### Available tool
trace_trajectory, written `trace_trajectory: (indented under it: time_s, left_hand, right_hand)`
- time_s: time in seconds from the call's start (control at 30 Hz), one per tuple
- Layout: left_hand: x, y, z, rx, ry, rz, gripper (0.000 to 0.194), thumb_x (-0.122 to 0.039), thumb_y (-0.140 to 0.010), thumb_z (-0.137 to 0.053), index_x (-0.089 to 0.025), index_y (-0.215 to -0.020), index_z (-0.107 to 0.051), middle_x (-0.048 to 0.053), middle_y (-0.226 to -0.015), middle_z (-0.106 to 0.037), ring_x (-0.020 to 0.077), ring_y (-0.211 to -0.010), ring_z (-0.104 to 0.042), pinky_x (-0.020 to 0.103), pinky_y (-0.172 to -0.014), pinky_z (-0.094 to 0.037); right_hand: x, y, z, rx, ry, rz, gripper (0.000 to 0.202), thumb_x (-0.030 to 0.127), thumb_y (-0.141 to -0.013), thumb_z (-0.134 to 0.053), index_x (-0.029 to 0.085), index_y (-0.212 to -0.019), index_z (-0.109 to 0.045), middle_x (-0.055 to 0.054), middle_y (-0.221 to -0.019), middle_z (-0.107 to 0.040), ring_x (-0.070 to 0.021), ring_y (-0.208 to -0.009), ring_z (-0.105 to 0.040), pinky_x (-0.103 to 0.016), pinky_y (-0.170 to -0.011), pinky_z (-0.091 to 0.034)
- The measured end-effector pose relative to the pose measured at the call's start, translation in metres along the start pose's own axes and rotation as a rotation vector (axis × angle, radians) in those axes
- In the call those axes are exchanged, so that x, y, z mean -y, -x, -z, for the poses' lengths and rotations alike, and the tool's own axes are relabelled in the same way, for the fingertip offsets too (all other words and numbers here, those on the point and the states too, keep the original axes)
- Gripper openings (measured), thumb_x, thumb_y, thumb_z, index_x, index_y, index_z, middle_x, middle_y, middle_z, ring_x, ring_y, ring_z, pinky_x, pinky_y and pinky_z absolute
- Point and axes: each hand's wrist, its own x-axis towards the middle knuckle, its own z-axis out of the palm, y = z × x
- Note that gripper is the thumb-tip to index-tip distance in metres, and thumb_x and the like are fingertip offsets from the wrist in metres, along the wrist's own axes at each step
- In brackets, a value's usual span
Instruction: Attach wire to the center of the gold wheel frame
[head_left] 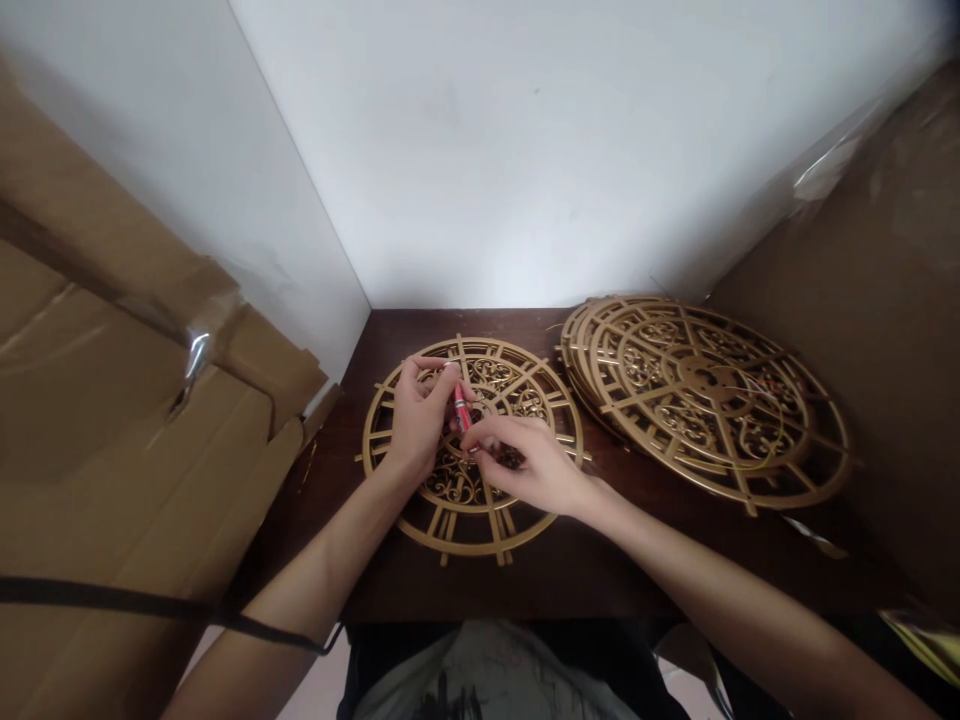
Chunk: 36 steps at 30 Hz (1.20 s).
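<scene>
The left grip [421, 415] and right grip [525, 462] were clamped on a red tube [463, 408] above a gold frame [495, 548]; stacked frames [699, 374] lay to their right.

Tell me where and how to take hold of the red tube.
Pinch the red tube across its middle, probably from above: it is slim and slants between the left hand at its far end and the right hand at its near end, leaving the midsection exposed.

No lettering can be read, even on the red cylinder [462, 410]
</scene>
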Motion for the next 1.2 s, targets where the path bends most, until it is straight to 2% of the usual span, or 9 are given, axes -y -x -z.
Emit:
trace_trajectory:
  time_s: [0.13,0.27,0.43,0.63,1.2]
  left_hand:
    - [-0.0001,0.0008,-0.0006,0.015,-0.027,0.004,0.027,-0.033,-0.078,-0.062,-0.019,-0.088,-0.041,-0.005,-0.058,-0.058,0.0059,-0.038,-0.045,0.014,-0.033,-0.031]
    - [0.0016,0.0010,0.0008,0.040,-0.039,0.017,0.027,-0.034,-0.078,-0.061,-0.020,-0.089,-0.041,-0.004,-0.059,-0.058,0.0070,-0.040,-0.048,0.015,-0.036,-0.035]
    - [0.0030,0.0017,0.0020,0.095,-0.062,0.023,0.027,-0.035,-0.078,-0.061,-0.021,-0.089,-0.041,-0.004,-0.057,-0.058,0.0073,-0.042,-0.049,0.014,-0.037,-0.036]
    - [0.0009,0.0038,-0.0002,0.132,-0.085,0.008,0.025,-0.033,-0.080,-0.060,-0.020,-0.089,-0.041,-0.004,-0.056,-0.058,0.0072,-0.041,-0.049,0.013,-0.036,-0.036]
    - [-0.0006,0.0050,-0.0015,0.146,-0.056,0.025,0.025,-0.033,-0.080,-0.060,-0.021,-0.088,-0.040,-0.005,-0.055,-0.058,0.0059,-0.036,-0.047,0.014,-0.037,-0.038]
  right_hand:
    - [0.0003,0.0003,-0.0001,0.003,0.011,0.019,0.018,0.010,-0.078,-0.052,0.019,-0.092,-0.060,0.002,-0.074,-0.059,-0.0085,-0.063,-0.053,-0.019,-0.060,-0.043]
    - [0.0001,0.0009,-0.0001,0.053,0.102,0.039,0.022,0.012,-0.081,-0.050,0.019,-0.100,-0.060,0.000,-0.076,-0.062,-0.0099,-0.063,-0.055,-0.020,-0.061,-0.043]
    - [-0.0019,0.0004,-0.0013,0.096,0.200,0.141,0.023,0.012,-0.083,-0.048,0.019,-0.101,-0.060,-0.003,-0.083,-0.066,-0.0130,-0.071,-0.058,-0.024,-0.067,-0.045]
    - [-0.0059,0.0002,-0.0035,0.082,0.206,0.223,0.022,0.009,-0.081,-0.046,0.018,-0.095,-0.060,-0.001,-0.074,-0.062,-0.0122,-0.066,-0.054,-0.024,-0.066,-0.045]
    - [-0.0085,0.0010,-0.0032,0.112,0.167,0.260,0.022,0.010,-0.083,-0.044,0.017,-0.094,-0.062,-0.003,-0.076,-0.064,-0.0122,-0.067,-0.056,-0.025,-0.069,-0.047]
